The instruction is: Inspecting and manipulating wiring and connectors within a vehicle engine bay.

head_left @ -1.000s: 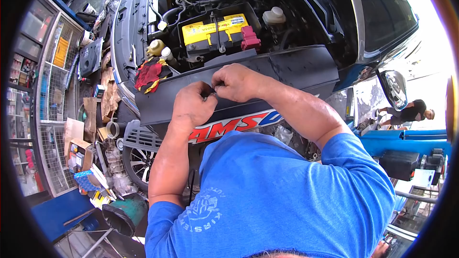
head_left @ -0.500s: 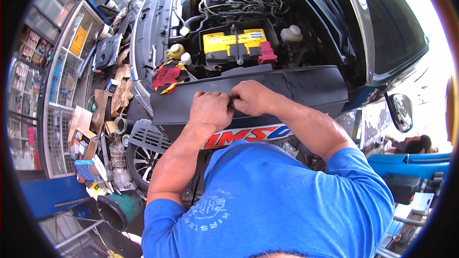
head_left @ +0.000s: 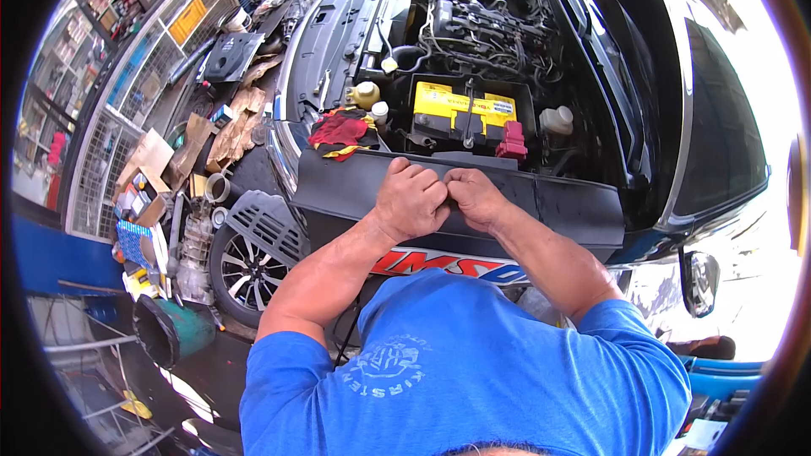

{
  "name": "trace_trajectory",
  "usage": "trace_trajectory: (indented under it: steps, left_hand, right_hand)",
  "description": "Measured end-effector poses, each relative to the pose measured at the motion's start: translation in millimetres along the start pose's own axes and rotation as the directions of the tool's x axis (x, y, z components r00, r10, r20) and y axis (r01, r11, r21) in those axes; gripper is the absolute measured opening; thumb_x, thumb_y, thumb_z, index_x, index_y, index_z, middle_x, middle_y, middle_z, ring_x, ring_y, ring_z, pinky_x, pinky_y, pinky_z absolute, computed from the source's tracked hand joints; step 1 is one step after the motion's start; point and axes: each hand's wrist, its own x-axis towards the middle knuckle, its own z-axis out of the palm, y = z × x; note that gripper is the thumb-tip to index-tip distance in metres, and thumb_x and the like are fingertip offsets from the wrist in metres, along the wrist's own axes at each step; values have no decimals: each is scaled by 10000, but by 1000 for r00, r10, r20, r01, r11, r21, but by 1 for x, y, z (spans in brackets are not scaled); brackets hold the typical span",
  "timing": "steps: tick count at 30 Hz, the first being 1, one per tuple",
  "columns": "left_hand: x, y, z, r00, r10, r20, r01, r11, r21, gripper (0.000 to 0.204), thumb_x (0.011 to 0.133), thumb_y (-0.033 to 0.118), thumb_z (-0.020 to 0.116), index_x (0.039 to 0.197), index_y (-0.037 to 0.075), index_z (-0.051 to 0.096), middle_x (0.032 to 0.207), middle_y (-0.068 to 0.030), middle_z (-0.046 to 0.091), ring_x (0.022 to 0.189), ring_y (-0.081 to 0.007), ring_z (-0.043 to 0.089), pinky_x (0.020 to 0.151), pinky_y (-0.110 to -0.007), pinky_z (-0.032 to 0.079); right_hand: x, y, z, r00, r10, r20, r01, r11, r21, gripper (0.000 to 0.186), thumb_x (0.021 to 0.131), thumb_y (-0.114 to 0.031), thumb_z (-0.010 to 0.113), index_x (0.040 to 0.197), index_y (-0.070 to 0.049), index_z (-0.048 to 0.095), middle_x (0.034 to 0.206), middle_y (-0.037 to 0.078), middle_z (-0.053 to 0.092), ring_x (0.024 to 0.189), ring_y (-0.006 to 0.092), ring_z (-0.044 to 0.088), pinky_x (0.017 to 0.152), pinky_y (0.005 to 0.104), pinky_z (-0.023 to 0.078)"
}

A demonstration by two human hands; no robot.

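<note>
Hands (head_left: 412, 203) closer together than before, curled, any grip hidden, above black cover (head_left: 562, 207); battery (head_left: 443, 103) beyond, crumpled cloth (head_left: 340, 129) leftward.

Anything between the left hand (head_left: 411, 200) and right hand (head_left: 476, 198) seems hidden; the car (head_left: 498, 34) is cut off above.

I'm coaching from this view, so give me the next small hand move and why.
Probably part the left hand slightly from the right hand: both are curled close together over the black fender cover, and whatever they may hold is hidden, so a small gap could show each grip.
</note>
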Motion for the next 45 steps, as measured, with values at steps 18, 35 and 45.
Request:
trace_trajectory:
  steps: [18,35,45]
  left_hand:
    - [-22,-13,-34,827,-443,346,445,892,80,150,736,202,626,730,60,581,772,-128,621,776,-325,618,760,-446,439]
    - [-28,2,-23,562,-588,582,572,785,240,256,838,266,555,905,37,649,924,-164,669,942,-338,632,885,-449,436]
    - [-46,9,-7,623,-563,543,629,773,80,144,768,173,552,769,52,630,834,-155,669,843,-357,638,766,-475,466]
  right_hand:
    - [19,-18,10,984,-24,178,100,894,-436,235,853,-139,605,997,31,681,895,82,696,822,128,613,765,291,499]
    - [3,-9,15,891,-223,395,453,429,-781,179,813,-166,567,858,-13,646,882,225,661,886,413,627,777,468,512]
    - [-4,1,7,886,-190,422,463,396,-793,215,812,-193,554,889,-14,646,912,226,659,909,416,624,826,487,501]
